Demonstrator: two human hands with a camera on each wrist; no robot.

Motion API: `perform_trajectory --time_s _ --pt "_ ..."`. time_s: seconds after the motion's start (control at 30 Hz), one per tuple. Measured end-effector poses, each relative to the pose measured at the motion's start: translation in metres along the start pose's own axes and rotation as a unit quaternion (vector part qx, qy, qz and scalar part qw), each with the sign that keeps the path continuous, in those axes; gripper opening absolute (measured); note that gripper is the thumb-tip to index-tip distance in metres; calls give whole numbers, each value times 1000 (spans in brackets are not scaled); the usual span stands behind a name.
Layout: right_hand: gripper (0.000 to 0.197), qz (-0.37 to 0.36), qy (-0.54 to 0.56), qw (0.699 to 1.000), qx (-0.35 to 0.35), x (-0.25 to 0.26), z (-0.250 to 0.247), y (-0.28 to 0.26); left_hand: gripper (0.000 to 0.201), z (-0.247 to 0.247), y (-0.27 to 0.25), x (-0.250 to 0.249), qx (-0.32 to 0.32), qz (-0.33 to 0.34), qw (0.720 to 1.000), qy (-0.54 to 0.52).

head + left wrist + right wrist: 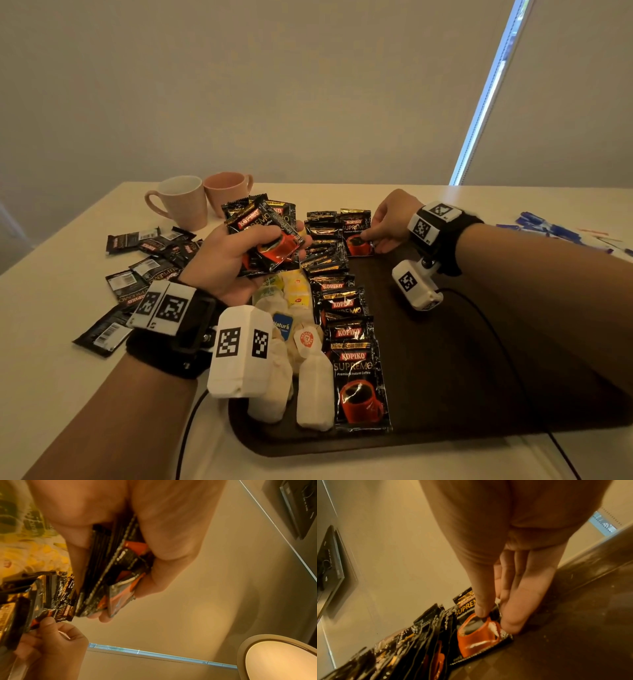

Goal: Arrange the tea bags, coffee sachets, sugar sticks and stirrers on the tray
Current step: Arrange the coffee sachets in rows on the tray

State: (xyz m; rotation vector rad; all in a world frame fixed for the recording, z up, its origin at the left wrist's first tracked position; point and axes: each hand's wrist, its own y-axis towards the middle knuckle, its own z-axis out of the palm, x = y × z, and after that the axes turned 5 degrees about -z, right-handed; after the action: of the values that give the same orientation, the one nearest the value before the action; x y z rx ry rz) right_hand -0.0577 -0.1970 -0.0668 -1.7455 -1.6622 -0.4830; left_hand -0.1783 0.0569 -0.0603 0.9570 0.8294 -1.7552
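Pale tabletop (51,308) carries a dark tray (445,359); left of it loose coffee sachets (137,270) lie scattered. Over the tray's near-left part the left hand (219,263) curls round a held stack of sachets (267,236). At its far edge the right hand (390,219) pinches the last sachet (356,233) flat. Best to seat it overlapping the tray's row (346,329) squarely before letting go.
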Motion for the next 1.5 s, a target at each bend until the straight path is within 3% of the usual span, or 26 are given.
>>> perform_trajectory --time_s 0.23,0.33,0.4,0.5,0.6,0.67,0.77,0.9,1.0,1.1,1.17,1.27,1.37,1.5 --pt "25 -2 13 1000 -18 -5 -6 -5 32 0 2 2 -28 -4 999 28" --pt "30 -82 -52 992 -81 -1 -13 -13 33 -1 4 3 -33 0 999 42" --pt "32 -165 -34 981 -96 14 -16 -30 29 0 3 4 -25 -2 998 49" --pt "32 -250 84 965 7 45 -8 -69 33 2 1 5 -1 -4 998 57" --pt "39 -278 74 949 129 63 8 -95 40 3 1 8 7 2 998 61" --pt "35 -270 108 945 150 64 16 -98 45 4 1 9 -1 5 998 59" --pt "21 -248 160 947 124 62 21 -92 56 2 0 8 20 -2 999 28" --pt "19 -226 176 954 89 56 21 -86 38 0 -1 5 30 -5 999 27" --pt "22 -195 232 950 69 47 11 -83 37 0 -2 4 21 12 999 35" --pt "23 -138 282 949 4 33 -8 -76 37 2 -2 1 -18 18 999 33" --pt "20 -95 266 958 -43 18 -19 -66 35 0 -1 1 -26 22 999 28" --pt "22 -51 149 985 -76 -6 -25 -49 33 1 -1 1 -24 29 999 27" --pt "22 -26 79 996 -32 -16 -17 -42 33 1 0 2 -14 31 999 33" --pt "14 0 65 998 15 -14 -4 -35 31 -1 1 3 -12 30 999 33"
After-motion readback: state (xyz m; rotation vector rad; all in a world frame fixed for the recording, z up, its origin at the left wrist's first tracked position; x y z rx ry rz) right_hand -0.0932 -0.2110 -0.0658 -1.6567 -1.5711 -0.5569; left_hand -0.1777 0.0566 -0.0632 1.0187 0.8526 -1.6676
